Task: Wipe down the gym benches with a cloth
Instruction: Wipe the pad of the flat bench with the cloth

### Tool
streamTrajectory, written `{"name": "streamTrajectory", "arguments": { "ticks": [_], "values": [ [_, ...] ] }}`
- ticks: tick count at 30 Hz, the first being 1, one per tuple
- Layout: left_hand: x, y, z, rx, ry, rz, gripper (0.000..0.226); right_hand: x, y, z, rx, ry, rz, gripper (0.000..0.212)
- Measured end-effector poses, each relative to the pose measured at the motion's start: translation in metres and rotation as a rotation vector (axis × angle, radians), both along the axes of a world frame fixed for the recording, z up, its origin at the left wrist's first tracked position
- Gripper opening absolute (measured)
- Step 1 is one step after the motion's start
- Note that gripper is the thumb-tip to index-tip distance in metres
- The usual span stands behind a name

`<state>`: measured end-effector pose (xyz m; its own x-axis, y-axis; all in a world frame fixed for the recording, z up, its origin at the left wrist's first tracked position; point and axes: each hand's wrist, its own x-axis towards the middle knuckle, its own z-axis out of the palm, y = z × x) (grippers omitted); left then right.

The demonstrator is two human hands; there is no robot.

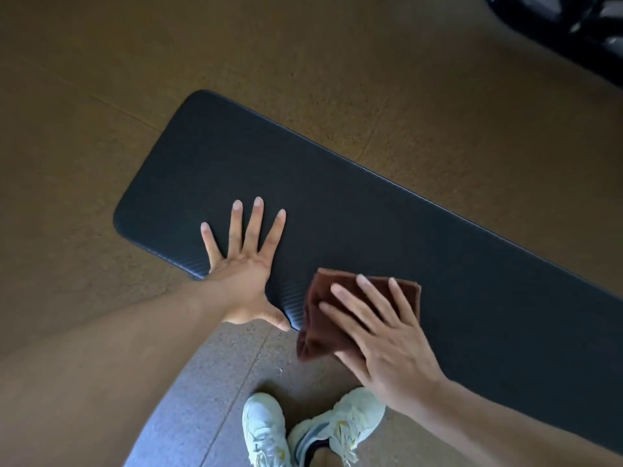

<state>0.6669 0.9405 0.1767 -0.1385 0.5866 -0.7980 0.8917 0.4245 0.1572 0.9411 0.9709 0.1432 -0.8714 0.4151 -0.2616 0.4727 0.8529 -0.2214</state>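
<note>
A long black padded gym bench (354, 210) runs from the upper left to the lower right of the head view. My left hand (242, 264) lies flat on its near left end, fingers spread, holding nothing. My right hand (381, 335) presses a folded brown cloth (323, 318) against the bench's near edge, fingers stretched over the top and thumb tucked under it. Part of the cloth hangs over the edge.
Speckled brown rubber floor (337, 55) surrounds the bench. My two white sneakers (303, 429) stand just in front of the near edge. Dark gym equipment (580, 32) sits at the top right corner.
</note>
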Motion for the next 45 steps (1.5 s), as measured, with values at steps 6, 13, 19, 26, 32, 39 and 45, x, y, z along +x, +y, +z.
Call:
{"name": "streamTrajectory", "arguments": {
  "ticks": [6, 13, 19, 26, 32, 39, 45],
  "values": [
    [0.002, -0.025, -0.004, 0.279, 0.000, 0.058, 0.165, -0.100, 0.079, 0.005, -0.085, 0.059, -0.788, 0.060],
    [0.041, -0.170, -0.028, 0.522, 0.092, 0.432, 0.132, -0.220, 0.049, 0.002, -0.070, 0.115, -0.543, 0.073],
    [0.046, -0.209, -0.024, 0.392, 0.055, 0.411, 0.110, -0.171, -0.008, -0.001, 0.003, 0.126, 0.068, 0.063],
    [0.066, -0.134, 0.027, 0.377, -0.078, 0.166, 0.087, 0.000, -0.051, 0.009, -0.041, -0.007, -0.292, 0.075],
    [0.104, -0.047, 0.039, 0.321, 0.053, -0.138, 0.096, 0.052, -0.076, 0.017, -0.131, -0.079, -0.793, 0.068],
    [0.137, -0.013, 0.015, 0.134, 0.188, -0.166, 0.138, 0.041, -0.020, 0.017, -0.148, -0.068, -0.861, 0.072],
    [0.140, -0.003, 0.013, 0.126, 0.283, -0.316, 0.135, 0.019, 0.103, 0.007, -0.139, 0.003, -0.990, 0.064]
  ]
}}
